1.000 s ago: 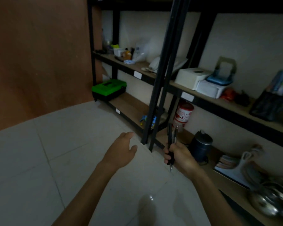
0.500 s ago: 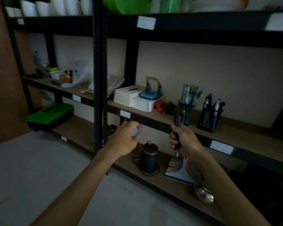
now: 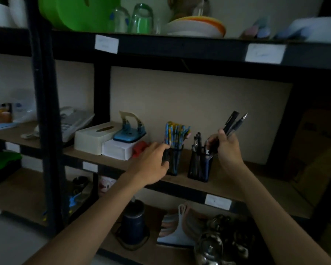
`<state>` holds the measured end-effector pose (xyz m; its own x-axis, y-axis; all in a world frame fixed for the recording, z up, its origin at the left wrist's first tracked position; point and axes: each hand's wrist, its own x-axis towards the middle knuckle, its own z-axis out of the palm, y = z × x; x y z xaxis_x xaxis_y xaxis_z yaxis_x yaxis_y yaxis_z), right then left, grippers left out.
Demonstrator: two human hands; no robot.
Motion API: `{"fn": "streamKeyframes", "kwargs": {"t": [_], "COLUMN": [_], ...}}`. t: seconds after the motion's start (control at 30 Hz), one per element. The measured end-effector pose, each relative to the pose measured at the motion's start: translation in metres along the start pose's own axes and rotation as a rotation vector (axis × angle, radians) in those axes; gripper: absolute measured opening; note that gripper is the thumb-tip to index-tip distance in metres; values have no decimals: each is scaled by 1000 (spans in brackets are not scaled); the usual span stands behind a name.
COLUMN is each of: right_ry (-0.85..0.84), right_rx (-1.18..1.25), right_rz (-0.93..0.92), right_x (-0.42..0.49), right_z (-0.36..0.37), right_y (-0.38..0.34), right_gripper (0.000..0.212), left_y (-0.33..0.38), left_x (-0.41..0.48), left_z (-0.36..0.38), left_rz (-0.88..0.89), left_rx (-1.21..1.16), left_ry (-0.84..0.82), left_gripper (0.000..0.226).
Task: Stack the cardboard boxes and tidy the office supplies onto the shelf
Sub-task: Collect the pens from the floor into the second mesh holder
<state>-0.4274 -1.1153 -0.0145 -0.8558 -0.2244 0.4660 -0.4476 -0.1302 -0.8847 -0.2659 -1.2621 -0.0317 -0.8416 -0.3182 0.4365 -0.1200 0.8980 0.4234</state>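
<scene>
Black pens (image 3: 234, 123), two of them, sat pinched in the right hand (image 3: 227, 150), fingers and thumb curled tight about their lower ends. Their tips slanted up and to the right above a dark mesh pen cup (image 3: 200, 167) stocked with dark pens. The left hand (image 3: 153, 161) curved its fingers and thumb round a second dark mesh cup (image 3: 174, 161) of blue-and-yellow pens, just left of the first. Both cups stood near the front edge of the brown wooden shelf board (image 3: 266, 180). White paper labels (image 3: 217, 202) on the black shelf rails were too blurred to read.
</scene>
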Motion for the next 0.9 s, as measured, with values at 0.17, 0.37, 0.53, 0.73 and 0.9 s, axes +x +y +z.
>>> {"fn": "streamKeyframes", "kwargs": {"t": [0.17, 0.37, 0.53, 0.73, 0.9], "right_ry": [55, -13, 1, -91, -133], "right_rx": [-110, -251, -397, -540, -607], "right_rz": [-115, -137, -43, 9, -83], "right_x": [38, 51, 57, 46, 43], "right_z": [-1, -1, -2, -3, -8], "right_y": [11, 40, 71, 75, 79], "right_gripper": [25, 33, 42, 30, 17], "left_y": [15, 15, 15, 23, 27], "left_x": [42, 62, 70, 76, 80], "left_z": [26, 44, 54, 61, 62], "left_rz": [98, 151, 173, 183, 186], "left_rx": [10, 22, 3, -9, -5], "left_ry": [-49, -32, -26, 35, 82], "left_gripper": [48, 47, 48, 50, 48]}}
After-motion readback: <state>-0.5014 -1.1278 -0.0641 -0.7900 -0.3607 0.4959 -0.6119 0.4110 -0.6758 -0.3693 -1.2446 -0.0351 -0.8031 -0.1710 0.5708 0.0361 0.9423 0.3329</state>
